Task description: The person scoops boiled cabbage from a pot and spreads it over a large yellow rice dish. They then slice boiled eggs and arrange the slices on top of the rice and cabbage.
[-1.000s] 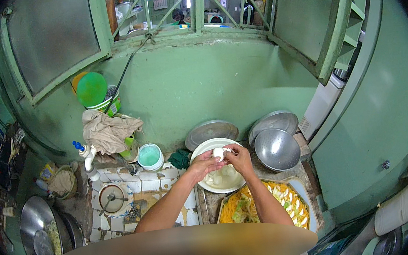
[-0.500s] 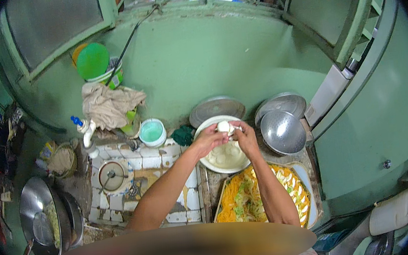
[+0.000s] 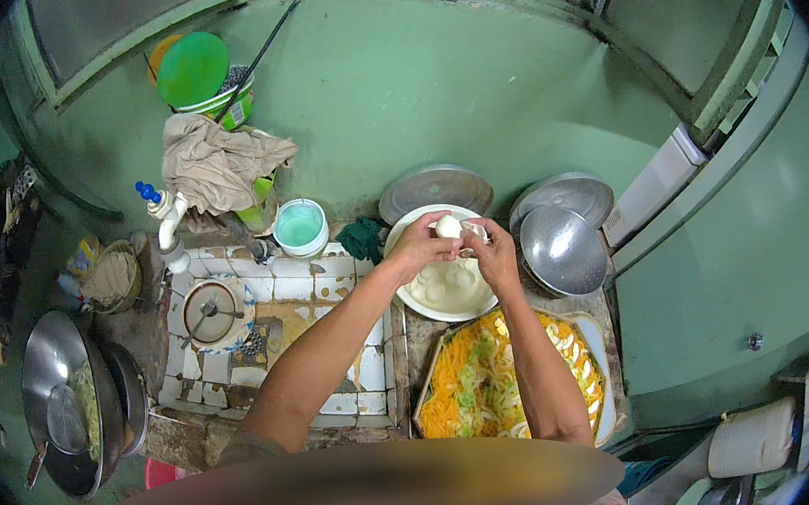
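The fingers of both hands meet on a peeled white boiled egg (image 3: 448,227), pinched from either side: the left hand (image 3: 421,248) cups it from below and the left, while the right hand (image 3: 492,250) has its fingertips closed on the egg's right end, on what looks like a scrap of shell or skin, though that is too small to be sure. The egg is held just above the white bowl (image 3: 443,266), near its far rim, most likely so that anything that falls lands there and not on the tabletop (image 3: 419,336). More pale rounded eggs lie in the bowl's bottom. Just this side of the bowl sits a tray (image 3: 511,377) heaped with shredded orange and green vegetables and a row of egg slices along its right edge, close enough for easy reach. To the right of the bowl a metal colander (image 3: 560,252) rests against a metal lid (image 3: 562,197), and another round lid (image 3: 434,190) lies behind the bowl. To the left is a tiled sink (image 3: 273,322) with a tap (image 3: 165,220), a small teal cup (image 3: 301,226) on its rim.
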Available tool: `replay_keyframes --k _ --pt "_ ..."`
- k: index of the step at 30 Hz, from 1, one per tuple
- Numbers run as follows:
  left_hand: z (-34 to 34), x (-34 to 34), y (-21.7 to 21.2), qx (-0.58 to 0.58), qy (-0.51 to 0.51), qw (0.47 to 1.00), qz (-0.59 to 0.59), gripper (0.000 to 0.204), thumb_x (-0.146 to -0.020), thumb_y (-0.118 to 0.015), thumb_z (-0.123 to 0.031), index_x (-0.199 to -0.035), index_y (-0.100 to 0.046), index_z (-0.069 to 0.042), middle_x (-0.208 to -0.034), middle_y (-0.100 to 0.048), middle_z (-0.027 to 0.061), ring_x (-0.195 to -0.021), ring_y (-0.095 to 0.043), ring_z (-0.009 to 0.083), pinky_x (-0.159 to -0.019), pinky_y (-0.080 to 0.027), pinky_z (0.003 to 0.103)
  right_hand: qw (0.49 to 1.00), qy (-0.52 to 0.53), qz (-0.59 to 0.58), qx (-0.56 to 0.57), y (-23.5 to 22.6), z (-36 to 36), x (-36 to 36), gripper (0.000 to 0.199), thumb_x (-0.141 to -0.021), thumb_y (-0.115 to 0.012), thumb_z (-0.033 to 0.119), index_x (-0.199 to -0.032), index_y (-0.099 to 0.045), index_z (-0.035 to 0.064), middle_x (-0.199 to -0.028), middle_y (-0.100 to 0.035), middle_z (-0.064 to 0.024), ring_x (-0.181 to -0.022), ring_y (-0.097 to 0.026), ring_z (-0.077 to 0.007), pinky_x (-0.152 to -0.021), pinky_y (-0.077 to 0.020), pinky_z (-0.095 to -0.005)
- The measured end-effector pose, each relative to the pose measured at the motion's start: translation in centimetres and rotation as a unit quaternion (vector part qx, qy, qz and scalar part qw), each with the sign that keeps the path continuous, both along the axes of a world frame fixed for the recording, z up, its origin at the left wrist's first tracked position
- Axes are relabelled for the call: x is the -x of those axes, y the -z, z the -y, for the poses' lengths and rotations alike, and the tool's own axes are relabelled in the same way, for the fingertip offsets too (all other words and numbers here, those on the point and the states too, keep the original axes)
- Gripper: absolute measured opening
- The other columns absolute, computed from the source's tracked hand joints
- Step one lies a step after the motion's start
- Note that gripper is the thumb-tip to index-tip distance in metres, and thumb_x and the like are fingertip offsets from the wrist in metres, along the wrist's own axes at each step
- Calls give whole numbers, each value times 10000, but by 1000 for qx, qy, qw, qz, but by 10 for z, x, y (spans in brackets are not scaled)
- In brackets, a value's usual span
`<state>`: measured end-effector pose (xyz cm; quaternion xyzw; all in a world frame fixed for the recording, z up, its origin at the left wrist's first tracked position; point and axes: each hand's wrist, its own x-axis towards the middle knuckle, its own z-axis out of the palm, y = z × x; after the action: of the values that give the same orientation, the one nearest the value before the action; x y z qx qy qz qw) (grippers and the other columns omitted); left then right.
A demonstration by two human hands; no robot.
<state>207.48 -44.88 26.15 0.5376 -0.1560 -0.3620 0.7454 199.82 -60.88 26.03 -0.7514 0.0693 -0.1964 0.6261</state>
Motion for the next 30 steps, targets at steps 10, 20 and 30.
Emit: replay_keyframes --k 10,20,30 --pt "3 -17 20 -102 -21 988 112 557 -788 -740 -82 -1297 -514 -101 -1040 -607 104 -887 -641 220 -784 -534 339 994 -12 -52 -99 16 6 5 211 -933 -592 142 -1086 -653 9 -1065 -632 -99 -912 -631 -163 -668 -589 -297" --pt "16 16 99 -496 91 666 550 294 -798 -617 -66 -1089 -617 -29 -1162 -549 221 -1026 -597 383 -844 -524 463 829 -145 -298 450 89 1 1 367 -778 -680 256 -1080 -668 48 -1100 -650 -217 -1009 -632 -379 -924 -486 -438" --pt "13 -15 77 -354 44 842 405 588 -695 -699 -23 -1260 -550 -81 -1187 -622 210 -1113 -596 356 -937 -489 415 974 4 -225 33 74 13 -3 422 -927 -574 365 -1190 -580 36 -1074 -651 -179 -759 -674 -309 -750 -558 -427"
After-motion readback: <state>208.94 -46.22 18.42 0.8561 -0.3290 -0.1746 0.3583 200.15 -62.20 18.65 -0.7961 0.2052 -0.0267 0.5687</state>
